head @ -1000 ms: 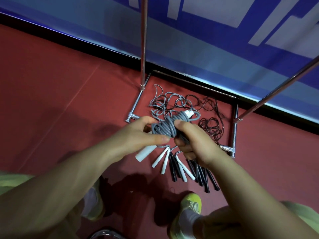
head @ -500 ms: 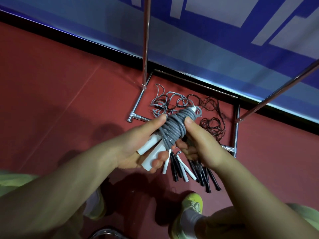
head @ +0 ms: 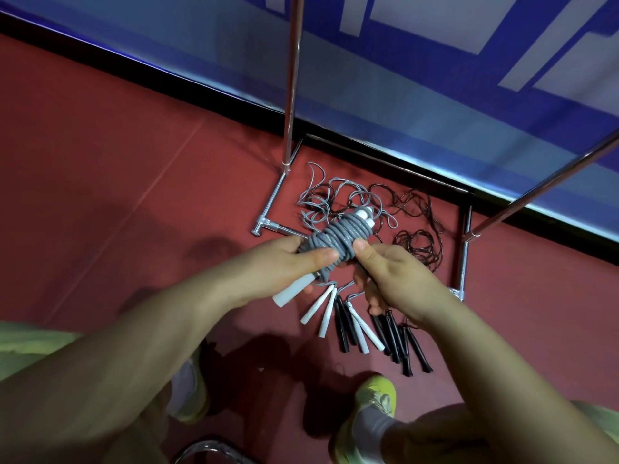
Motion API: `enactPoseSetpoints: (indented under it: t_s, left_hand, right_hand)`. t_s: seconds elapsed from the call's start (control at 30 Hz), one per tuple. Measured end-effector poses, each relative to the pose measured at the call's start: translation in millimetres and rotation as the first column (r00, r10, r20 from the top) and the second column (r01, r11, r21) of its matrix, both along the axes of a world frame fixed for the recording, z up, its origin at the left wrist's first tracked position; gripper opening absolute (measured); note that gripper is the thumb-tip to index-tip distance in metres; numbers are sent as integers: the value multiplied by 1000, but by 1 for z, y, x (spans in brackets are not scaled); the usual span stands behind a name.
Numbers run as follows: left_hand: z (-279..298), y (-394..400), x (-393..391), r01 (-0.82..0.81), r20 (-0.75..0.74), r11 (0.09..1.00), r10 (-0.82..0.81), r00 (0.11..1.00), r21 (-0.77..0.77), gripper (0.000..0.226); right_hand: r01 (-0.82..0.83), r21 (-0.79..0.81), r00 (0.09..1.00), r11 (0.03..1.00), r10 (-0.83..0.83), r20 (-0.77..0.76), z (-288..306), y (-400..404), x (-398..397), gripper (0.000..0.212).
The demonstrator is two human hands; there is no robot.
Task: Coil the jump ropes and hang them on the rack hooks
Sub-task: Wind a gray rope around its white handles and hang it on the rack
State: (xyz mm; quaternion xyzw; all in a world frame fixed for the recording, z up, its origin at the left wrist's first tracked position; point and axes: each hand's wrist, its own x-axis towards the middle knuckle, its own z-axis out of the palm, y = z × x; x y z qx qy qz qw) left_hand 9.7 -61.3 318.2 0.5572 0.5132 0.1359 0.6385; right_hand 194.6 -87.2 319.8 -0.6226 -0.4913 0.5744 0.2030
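- Since half a second ago, the left hand (head: 278, 266) has closed its thumb over the coiled grey jump rope (head: 331, 237).
- Right hand (head: 398, 276) pinches the coil's other side; both hands grip it above the floor (head: 134, 182).
- Loose ropes (head: 361, 296) lie by the rack (head: 289, 95).
- No readable writing.

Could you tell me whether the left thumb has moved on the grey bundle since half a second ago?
Yes: the left hand now lays its thumb over the coiled grey rope.
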Motion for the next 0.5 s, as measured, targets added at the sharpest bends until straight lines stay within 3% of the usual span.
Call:
enactPoseSetpoints:
  t_s: [0.07,0.17,0.23,0.4,0.5]
  left_hand:
    - [-4,3,-3,-20,16,999,19,1000,31,24]
    - [-11,3,-2,22,1,1000,-22,1000,21,65]
    - [-13,-1,0,11,44,1000,-11,999,-7,56]
    - [-9,0,5,-209,216,964,242,946,-163,15]
    - [-5,2,3,-249,280,938,312,908,-239,13]
  right_hand:
    - [-24,15,999,1000,23,34,1,-1,-1,43]
    - [-71,36,995,997,68,75,3,-3,-1,45]
    - [-104,37,993,994,101,63,6,-3,-1,49]
    - [-29,-118,989,993,11,-149,7,5,13,68]
    - [-40,-86,988,996,27,-150,10,8,28,55]
